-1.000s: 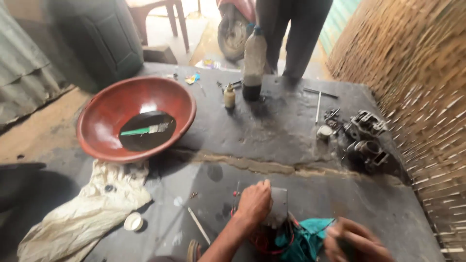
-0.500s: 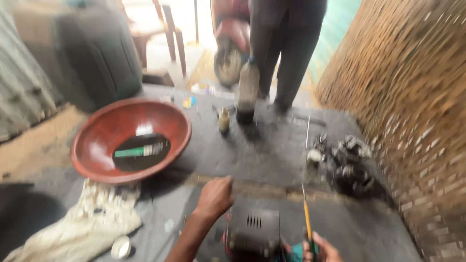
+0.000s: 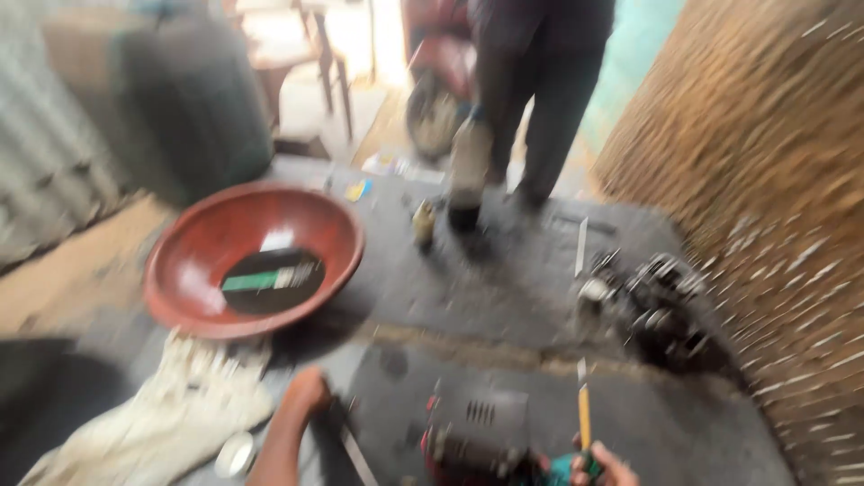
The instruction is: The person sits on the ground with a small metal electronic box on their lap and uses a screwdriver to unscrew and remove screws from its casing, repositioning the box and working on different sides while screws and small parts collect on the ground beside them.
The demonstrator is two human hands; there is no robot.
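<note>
The picture is blurred by motion. My right hand (image 3: 601, 466) at the bottom edge grips a yellow-handled screwdriver (image 3: 584, 409) that points up and away. Just left of it sits a dark boxy engine part (image 3: 475, 427) with red wires beneath. My left hand (image 3: 308, 393) reaches down to the dark mat (image 3: 504, 288) left of that part, beside a thin metal rod (image 3: 356, 457); whether its fingers hold anything I cannot tell.
A red bowl (image 3: 337, 236) holding dark liquid and a green-handled brush stands at left. A dirty white cloth (image 3: 171, 418) lies below it. Engine parts (image 3: 661, 310) sit at right, a bottle (image 3: 468, 175) and small jar (image 3: 423, 223) behind. A person (image 3: 540, 90) stands beyond.
My left hand moved left off the engine part down to the mat. My right hand raised the screwdriver upright. The view swung and blurred.
</note>
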